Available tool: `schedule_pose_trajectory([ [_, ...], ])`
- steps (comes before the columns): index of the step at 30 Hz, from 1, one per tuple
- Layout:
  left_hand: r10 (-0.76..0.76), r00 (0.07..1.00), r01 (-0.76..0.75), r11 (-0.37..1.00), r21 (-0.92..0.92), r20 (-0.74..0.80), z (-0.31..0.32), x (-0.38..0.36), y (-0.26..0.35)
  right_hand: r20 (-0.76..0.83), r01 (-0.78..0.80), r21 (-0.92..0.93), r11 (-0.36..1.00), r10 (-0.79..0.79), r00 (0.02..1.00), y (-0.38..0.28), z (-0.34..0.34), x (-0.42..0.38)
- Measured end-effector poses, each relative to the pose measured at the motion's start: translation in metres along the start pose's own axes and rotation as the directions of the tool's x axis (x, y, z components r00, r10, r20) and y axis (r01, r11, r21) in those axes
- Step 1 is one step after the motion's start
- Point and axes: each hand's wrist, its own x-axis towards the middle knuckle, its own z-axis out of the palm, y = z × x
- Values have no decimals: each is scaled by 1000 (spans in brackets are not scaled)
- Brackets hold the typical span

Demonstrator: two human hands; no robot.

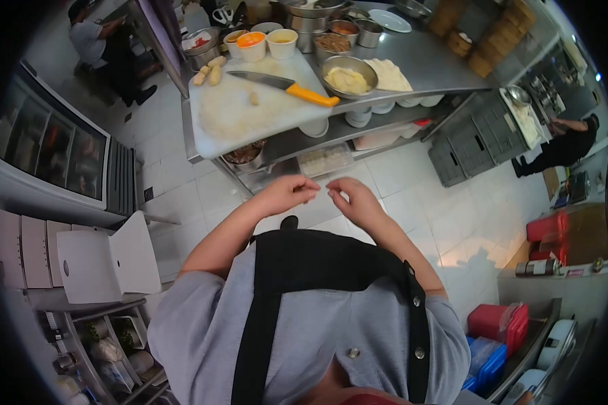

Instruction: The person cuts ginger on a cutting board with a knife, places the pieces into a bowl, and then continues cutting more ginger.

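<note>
The steel counter [429,67] spans the far side of the floor gap in front of the person, and on its left end lies the white cutting board [230,118], broad and flat; it should be stiff and fairly heavy, best lifted by two opposite edges, its damp-looking face likely slippery. Right of it, the metal bowl [370,71] holds a soft yellow mass; its thin wall ought to be light, so the rim is the place to grip. Both the left hand [296,192] and the right hand [351,199] are raised in front of the apron, fingers curled, fingertips facing across a small gap, neither clamped on anything I can make out at this angle. The knife [282,85] rests on the board, blade toward the left, orange handle toward the bowl; rigid and sharp, it should be taken only by that handle. Beyond the blade sit knobbly pale pieces [214,74], probably firm and easily pinched, and nearer lies one small lump [254,98], light enough for two fingertips.
</note>
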Motion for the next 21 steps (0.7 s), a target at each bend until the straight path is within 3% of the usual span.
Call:
schedule_pose_trajectory([
  [3,254,921,-53,831,553,-294,-55,33,3,-27,120,-127,985,-124,992,-8,0,77],
  [7,337,729,92,814,574,-596,-143,65,1,-29,170,-332,928,-191,981,13,19,175],
  [10,465,718,84,681,728,-518,-194,84,3,-53,152,-544,825,-215,975,43,40,228],
  [13,543,771,-17,540,842,-332,-216,103,-4,-61,119,-643,757,-206,977,66,55,257],
  [16,313,904,53,595,802,-291,-227,111,-7,58,44,-614,788,-11,998,64,51,269],
  [19,195,919,155,618,771,-342,-230,111,-4,135,147,-584,798,-84,987,68,46,272],
  [21,20,905,314,642,699,-424,-226,109,8,202,92,-441,893,-1,979,63,37,268],
])
